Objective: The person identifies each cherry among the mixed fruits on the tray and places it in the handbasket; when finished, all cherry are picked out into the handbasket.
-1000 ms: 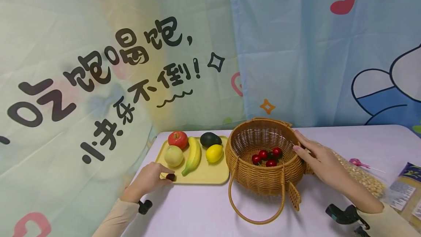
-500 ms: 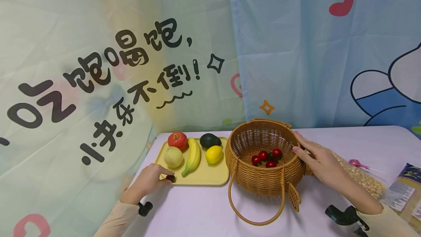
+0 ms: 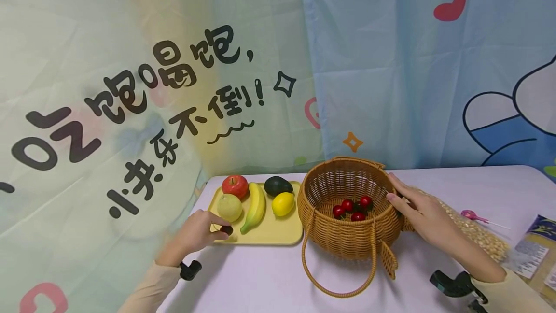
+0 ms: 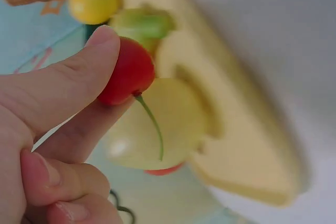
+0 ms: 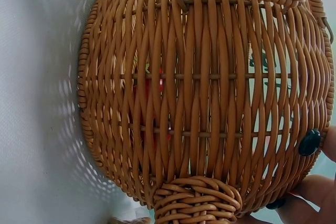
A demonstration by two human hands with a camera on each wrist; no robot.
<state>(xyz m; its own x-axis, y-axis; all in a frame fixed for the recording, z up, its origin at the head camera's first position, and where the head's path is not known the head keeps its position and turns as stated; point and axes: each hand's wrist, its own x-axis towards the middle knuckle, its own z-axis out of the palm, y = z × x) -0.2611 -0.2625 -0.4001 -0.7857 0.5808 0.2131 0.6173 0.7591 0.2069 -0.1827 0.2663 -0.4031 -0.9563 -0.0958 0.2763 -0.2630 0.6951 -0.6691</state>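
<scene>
My left hand (image 3: 197, 231) pinches a red cherry (image 4: 131, 72) between thumb and forefinger, just over the front left of the yellow tray (image 3: 271, 238). The cherry's green stem hangs free in the left wrist view, while the other fingers curl towards the palm. My right hand (image 3: 425, 211) rests on the right side of the brown wicker basket (image 3: 343, 235), its fairly straight fingers touching the rim. Several red cherries (image 3: 358, 216) lie inside the basket. They show only faintly through the weave in the right wrist view.
On the tray lie a red apple (image 3: 235, 186), a pale green round fruit (image 3: 229, 207), a banana (image 3: 254, 206), a dark avocado (image 3: 278, 186) and a lemon (image 3: 283, 204). The basket's handle (image 3: 340, 295) hangs forward. Bagged beans (image 3: 482, 235) and a pink-ended stick (image 3: 471, 214) lie right.
My left hand has lifted the cherry slightly from the tray's front left edge, moving it up and a little right. My right hand and the basket have not visibly moved.
</scene>
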